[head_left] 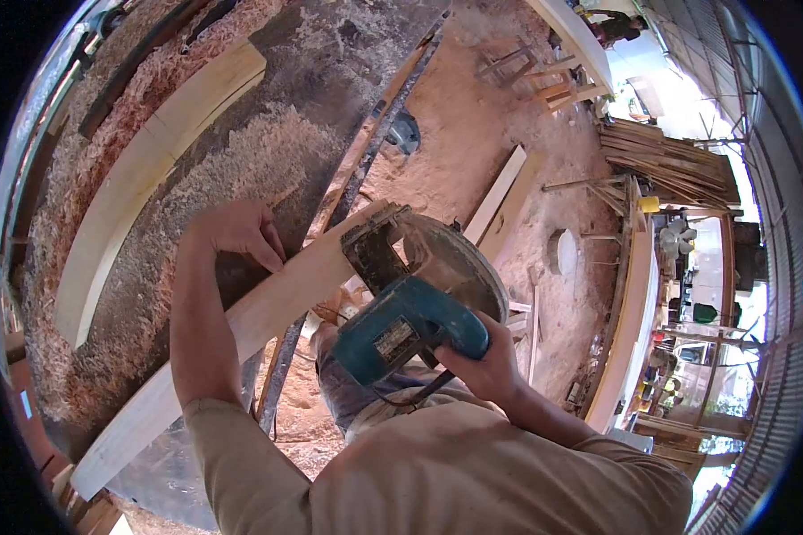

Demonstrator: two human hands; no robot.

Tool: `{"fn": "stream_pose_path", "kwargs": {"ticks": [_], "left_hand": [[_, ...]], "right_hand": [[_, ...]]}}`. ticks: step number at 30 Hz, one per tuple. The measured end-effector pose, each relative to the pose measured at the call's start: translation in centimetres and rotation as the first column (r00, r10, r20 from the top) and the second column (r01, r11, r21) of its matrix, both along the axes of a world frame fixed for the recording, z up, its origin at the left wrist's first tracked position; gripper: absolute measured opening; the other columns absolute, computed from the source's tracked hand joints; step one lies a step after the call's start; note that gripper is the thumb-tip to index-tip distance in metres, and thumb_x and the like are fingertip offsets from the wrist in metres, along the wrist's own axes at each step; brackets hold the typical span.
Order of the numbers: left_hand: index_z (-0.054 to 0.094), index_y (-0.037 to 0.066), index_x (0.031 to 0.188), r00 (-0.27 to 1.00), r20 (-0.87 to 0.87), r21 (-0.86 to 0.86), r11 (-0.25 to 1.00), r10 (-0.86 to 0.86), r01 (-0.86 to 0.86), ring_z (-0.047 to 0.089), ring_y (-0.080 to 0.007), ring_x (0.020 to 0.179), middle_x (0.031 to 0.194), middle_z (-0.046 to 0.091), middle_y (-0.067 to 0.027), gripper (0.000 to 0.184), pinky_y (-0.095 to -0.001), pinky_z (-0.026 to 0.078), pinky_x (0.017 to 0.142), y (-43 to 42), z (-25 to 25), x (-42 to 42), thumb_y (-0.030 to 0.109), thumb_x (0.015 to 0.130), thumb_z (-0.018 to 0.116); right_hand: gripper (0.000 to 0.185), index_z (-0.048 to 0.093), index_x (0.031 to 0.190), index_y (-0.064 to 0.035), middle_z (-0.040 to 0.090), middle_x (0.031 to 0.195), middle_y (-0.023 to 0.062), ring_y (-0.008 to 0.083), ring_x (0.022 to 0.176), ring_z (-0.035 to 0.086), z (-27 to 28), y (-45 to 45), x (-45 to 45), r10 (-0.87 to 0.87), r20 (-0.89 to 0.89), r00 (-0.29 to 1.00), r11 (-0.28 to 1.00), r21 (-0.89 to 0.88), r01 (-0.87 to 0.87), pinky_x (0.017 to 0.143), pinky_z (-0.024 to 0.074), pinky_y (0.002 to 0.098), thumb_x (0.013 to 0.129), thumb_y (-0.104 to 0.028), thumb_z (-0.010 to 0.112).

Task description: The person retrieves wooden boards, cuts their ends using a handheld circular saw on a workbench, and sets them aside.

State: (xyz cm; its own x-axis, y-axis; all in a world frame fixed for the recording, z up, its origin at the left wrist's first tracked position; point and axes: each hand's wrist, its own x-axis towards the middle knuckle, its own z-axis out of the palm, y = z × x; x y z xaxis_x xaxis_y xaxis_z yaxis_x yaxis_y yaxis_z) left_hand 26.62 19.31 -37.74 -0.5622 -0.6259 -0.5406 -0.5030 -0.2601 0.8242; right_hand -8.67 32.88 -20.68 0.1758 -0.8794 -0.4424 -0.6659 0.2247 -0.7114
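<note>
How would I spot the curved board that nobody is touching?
Find the big dark workbench strewn with wood shavings. Beyond the person's left hand lies a pale board, bent like a bow. Unlike the long board at the teal power saw, it has neither hand nor tool on it.

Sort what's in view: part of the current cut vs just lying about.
In the job:
- circular saw, held by the right hand
- pale board under the saw, left hand at its edge
- bench

Likely just lying about:
- curved plank
- shavings
- floor planks
- stacked boards
</note>
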Motion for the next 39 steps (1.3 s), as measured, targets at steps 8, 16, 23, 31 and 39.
{"fn": "stream_pose_path", "kwargs": {"ticks": [8, 16, 23, 31, 39], "left_hand": [[0.067, -0.002, 0.081, 0.991, 0.134, 0.066, 0.998, 0.008, -0.017, 0.068, -0.0196, 0.068, 0.079, 0.07, -0.0113, 0.039, -0.0311, 0.057, 0.057, 0.7, 1.7, 0.0, 0.02, 0.058, 0.09], [0.067, -0.004, 0.081, 0.965, 0.26, 0.063, 0.996, 0.039, -0.058, 0.069, -0.022, 0.072, 0.082, 0.071, -0.0123, 0.041, -0.034, 0.057, 0.059, 0.6, 3.5, -0.7, 0.018, 0.056, 0.091], [0.067, -0.004, 0.082, 0.976, 0.21, 0.101, 0.992, 0.05, -0.073, 0.069, -0.0221, 0.074, 0.087, 0.072, -0.0135, 0.038, -0.0347, 0.059, 0.061, 0.7, 3.0, -0.6, 0.016, 0.058, 0.089], [0.063, -0.005, 0.093, 0.963, 0.265, 0.043, 0.997, 0.05, -0.063, 0.069, -0.0253, 0.081, 0.087, 0.069, -0.0155, 0.049, -0.037, 0.059, 0.065, 0.6, 3.5, -0.9, 0.017, 0.058, 0.09], [0.068, -0.002, 0.087, 0.972, 0.235, 0.044, 0.999, -0.016, 0.006, 0.069, -0.0227, 0.076, 0.085, 0.071, -0.0116, 0.045, -0.0358, 0.056, 0.062, 0.3, 3.3, -0.7, 0.021, 0.054, 0.089]], "right_hand": [[0.027, 0.064, 0.102, -0.0015, 0.066, 0.089, 0.0036, 0.011, 0.082, 0.058, -0.6, 0.4, 0.2, -0.137, 0.042, 0.99, 0.981, 0.143, 0.13, 0.076, 0.049, 0.0305, 0.079, -0.012, 0.074], [0.023, 0.064, 0.098, -0.0013, 0.064, 0.084, 0.0015, 0.0084, 0.078, 0.056, -1.5, 1.7, -0.5, -0.1, 0.028, 0.995, 0.995, 0.028, 0.1, 0.072, 0.0476, 0.0274, 0.079, -0.01, 0.073], [0.023, 0.064, 0.096, -0.0008, 0.063, 0.082, -0.0009, 0.0059, 0.076, 0.054, -2.4, 1.5, -0.6, -0.098, 0.009, 0.995, 0.995, -0.005, 0.098, 0.07, 0.0463, 0.0248, 0.077, -0.009, 0.073], [0.021, 0.062, 0.096, -0.0034, 0.062, 0.082, 0.0011, 0.0102, 0.077, 0.055, -2.4, 1.9, -0.9, -0.092, 0.03, 0.995, 0.996, 0.003, 0.092, 0.072, 0.047, 0.0291, 0.079, -0.011, 0.071], [0.021, 0.06, 0.089, -0.0052, 0.059, 0.079, -0.0022, 0.0074, 0.073, 0.054, -1.8, 1.2, -1.1, -0.099, 0.148, 0.984, 0.991, 0.104, 0.084, 0.067, 0.0458, 0.0265, 0.078, -0.011, 0.076]]}}
